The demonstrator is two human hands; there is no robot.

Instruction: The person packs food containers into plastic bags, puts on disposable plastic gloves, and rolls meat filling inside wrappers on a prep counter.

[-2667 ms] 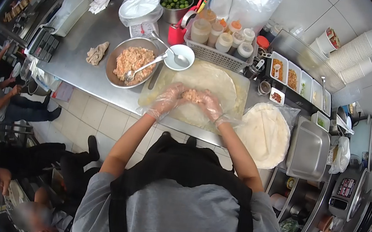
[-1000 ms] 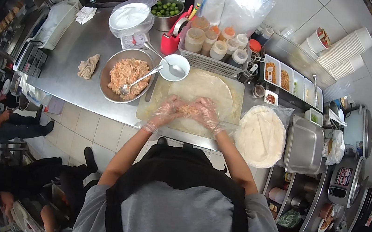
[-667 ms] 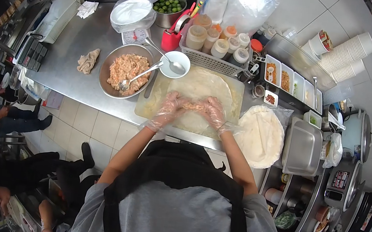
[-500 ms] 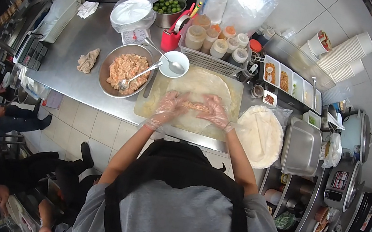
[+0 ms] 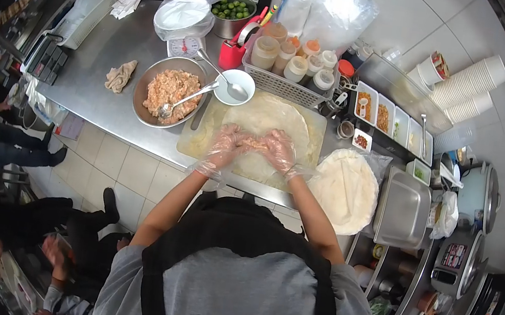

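Observation:
My left hand [image 5: 227, 144] and my right hand [image 5: 278, 149], both in clear plastic gloves, meet over the cutting board [image 5: 194, 139]. Their fingers are closed around a short strip of minced filling [image 5: 252, 143], pressing it from both ends and partly hiding it. Under it lies a thin round wrapper [image 5: 271, 112], spread flat on the board. To the left, a steel bowl [image 5: 137, 101] holds more of the pinkish mince [image 5: 169, 88], with a spoon [image 5: 185, 99] resting in it. A stack of round wrappers [image 5: 346, 195] sits right of my right hand.
Behind the board stand a white bowl [image 5: 222, 94] with a spoon and a grey basket [image 5: 287, 90] of sauce bottles. A kitchen scale [image 5: 185, 47] and cloth [image 5: 121, 76] are on the left. A steel tray [image 5: 404, 206] lies right. Other people work at lower left.
My hands have come closer together, the right moving left, and now squeeze the strip of filling between them. The view has shifted slightly. A person's hand at lower left has lifted.

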